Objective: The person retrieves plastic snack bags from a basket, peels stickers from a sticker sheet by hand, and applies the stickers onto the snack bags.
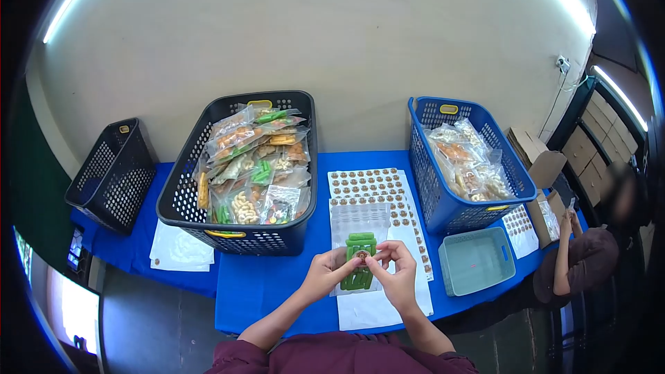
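Between my hands is a clear plastic pouch [359,216] with green stick-shaped snacks [361,238] in its lower part. A small round brown sticker [362,254] sits on its front. My left hand [328,274] is closed on the pouch's left side, its thumb by the sticker. My right hand [396,275] grips the right side, with its thumb pressed close to the sticker's lower right. Fingers behind the pouch are hidden. Beneath and beyond it lie white sheets of round brown stickers [364,180] on the blue tablecloth [277,291].
Left stands a black basket [306,159] full of snack pouches, with another black basket [114,173] farther left. A blue basket [443,201] of pouches and a pale green tray [478,291] are right. White sheets [181,246] lie left. A co-worker [585,263] holds a pouch near cardboard boxes [544,170].
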`<state>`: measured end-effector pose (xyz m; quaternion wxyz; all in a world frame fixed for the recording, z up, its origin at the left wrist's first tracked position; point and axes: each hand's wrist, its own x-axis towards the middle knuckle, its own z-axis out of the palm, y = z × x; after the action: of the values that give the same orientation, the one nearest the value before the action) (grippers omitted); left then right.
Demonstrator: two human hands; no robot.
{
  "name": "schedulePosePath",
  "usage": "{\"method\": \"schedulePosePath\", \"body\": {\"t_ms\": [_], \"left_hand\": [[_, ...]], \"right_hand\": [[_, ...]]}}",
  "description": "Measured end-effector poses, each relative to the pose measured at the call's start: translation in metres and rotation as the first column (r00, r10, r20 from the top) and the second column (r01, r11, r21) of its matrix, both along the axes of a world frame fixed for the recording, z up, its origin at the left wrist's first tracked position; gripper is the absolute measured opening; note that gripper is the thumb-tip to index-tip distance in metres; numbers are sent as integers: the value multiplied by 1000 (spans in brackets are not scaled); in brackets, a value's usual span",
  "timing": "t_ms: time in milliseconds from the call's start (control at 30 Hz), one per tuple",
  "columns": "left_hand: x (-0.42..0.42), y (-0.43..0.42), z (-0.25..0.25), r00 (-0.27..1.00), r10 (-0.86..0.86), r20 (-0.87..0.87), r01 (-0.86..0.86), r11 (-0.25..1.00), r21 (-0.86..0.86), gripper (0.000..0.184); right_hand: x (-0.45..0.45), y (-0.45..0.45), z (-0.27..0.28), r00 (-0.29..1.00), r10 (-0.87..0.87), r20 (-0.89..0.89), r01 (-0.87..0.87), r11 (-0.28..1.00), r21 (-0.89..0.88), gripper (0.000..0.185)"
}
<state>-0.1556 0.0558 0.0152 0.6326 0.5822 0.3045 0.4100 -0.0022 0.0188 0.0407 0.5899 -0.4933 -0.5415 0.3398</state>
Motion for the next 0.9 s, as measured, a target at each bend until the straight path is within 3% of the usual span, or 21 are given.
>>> {"method": "schedulePosePath", "body": {"t_ms": [67,167,267,300,400,467,500,600,733,767,900], "left_hand": [[0,1,-8,996,-1,-92,2,1000,20,27],[4,-1,-17,998,58,-40,-55,997,57,25],[13,-8,-3,997,19,72,-18,1000,-7,24],[16,-12,-4,998,2,55,-1,1000,-15,24],[28,-13,-3,998,-57,-1,57,998,-17,23],[36,-19,-8,992,-109,-63,108,994,-25,23],[43,-22,-10,993,-122,1,122,991,-61,24],[53,-18,-11,977,-196,-79,197,980,6,26],[77,-16,-12,971,-235,-32,233,971,-61,30],[89,-20,-10,975,-199,100,211,969,-127,31],[121,-10,-25,985,-170,34,173,948,-268,33]], "right_hand": [[-1,-3,-4,996,-48,77,45,998,48,29],[1,-6,-5,960,-216,178,196,973,122,38],[17,-6,-15,994,-100,36,100,995,13,46],[20,-5,-19,962,64,-266,-87,993,-77,51],[30,-14,-19,960,137,-244,-149,988,-29,50],[43,-16,-24,973,125,-194,-132,991,-23,42],[51,-15,-25,978,127,-168,-135,990,-37,38],[74,-16,-33,984,147,-100,-156,984,-86,20],[92,-17,-41,970,103,-221,-124,989,-84,17],[96,-17,-43,964,77,-255,-103,990,-92,16],[106,-19,-47,932,-20,-363,-29,991,-130,15]]}}
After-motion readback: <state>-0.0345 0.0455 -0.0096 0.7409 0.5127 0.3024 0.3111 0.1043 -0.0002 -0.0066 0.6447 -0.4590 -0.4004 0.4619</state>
